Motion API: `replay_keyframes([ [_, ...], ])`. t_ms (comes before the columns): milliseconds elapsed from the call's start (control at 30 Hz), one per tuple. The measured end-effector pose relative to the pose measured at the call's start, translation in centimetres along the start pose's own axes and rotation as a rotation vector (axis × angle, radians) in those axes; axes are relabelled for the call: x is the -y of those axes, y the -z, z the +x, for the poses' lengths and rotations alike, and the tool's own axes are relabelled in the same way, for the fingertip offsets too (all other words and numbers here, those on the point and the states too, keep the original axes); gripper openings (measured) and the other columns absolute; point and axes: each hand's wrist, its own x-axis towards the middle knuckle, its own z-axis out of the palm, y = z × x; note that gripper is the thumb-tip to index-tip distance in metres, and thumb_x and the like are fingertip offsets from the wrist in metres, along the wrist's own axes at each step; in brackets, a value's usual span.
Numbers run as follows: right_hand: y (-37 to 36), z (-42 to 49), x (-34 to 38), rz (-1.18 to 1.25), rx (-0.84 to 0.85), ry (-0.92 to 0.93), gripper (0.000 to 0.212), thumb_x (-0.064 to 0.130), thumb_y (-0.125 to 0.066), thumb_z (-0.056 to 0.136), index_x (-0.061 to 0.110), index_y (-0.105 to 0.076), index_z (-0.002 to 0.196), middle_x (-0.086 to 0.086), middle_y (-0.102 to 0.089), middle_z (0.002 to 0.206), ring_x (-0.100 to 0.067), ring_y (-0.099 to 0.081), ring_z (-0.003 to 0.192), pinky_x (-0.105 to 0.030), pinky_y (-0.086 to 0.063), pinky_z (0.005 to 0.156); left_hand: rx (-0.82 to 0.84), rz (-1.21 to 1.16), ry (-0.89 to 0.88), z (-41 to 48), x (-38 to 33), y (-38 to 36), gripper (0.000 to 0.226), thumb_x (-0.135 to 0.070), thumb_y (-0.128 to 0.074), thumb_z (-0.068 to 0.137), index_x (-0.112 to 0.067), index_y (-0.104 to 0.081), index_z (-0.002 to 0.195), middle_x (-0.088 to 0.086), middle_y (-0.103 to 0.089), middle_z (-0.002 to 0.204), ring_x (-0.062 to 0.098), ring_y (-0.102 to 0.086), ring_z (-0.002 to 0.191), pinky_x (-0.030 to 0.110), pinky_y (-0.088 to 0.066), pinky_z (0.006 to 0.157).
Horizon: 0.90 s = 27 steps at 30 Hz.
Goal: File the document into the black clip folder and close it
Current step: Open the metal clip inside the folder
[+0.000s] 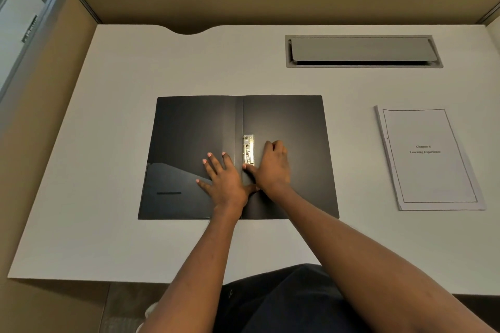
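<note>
Your black clip folder (200, 143) lies open and flat on the white desk (108, 224). Your left hand (224, 178) presses palm-down on the left cover by the spine, fingers spread, holding nothing. Just right of it sits the metal clip (249, 150), with your right hand (273, 167) against it, fingers curled; whether they grip the clip, you cannot tell. The document (427, 157) rests well apart at the right, below the desk's cable hatch (362, 50).
</note>
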Motion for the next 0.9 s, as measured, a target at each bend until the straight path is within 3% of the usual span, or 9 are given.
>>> replay_keyframes([
  [667,0.9,0.6,0.9,-0.044,0.026,0.009,0.069,0.048,-0.076,0.084,0.005,-0.052,0.134,-0.009,-0.046,0.133,-0.022,-0.048,0.124,-0.033,-0.049,0.101,0.013,0.0,-0.007,-0.1,-0.1,0.1,0.134,-0.069,-0.079,0.071,-0.016,0.0,0.165,0.017,0.009,0.173,0.04,0.01,0.16,0.071,-0.009,0.121],
  [767,1.1,0.7,0.8,0.025,0.054,0.013,0.06,0.045,-0.076,0.085,0.008,-0.057,0.128,-0.008,-0.049,0.13,-0.023,-0.051,0.121,-0.036,-0.052,0.097,0.017,-0.009,-0.006,-0.2,-0.3,0.3,0.135,-0.069,-0.08,0.07,-0.016,0.0,0.165,0.017,0.01,0.173,0.039,0.01,0.16,0.072,-0.009,0.121],
  [900,0.9,0.2,1.1,0.237,0.012,0.07,0.038,0.03,-0.073,0.091,0.011,-0.066,0.123,-0.006,-0.057,0.122,-0.022,-0.063,0.103,-0.031,-0.054,0.088,0.017,-0.018,-0.005,-0.3,-0.3,0.5,0.133,-0.066,-0.081,0.071,-0.015,-0.001,0.165,0.018,0.01,0.173,0.039,0.011,0.16,0.072,-0.01,0.122],
])
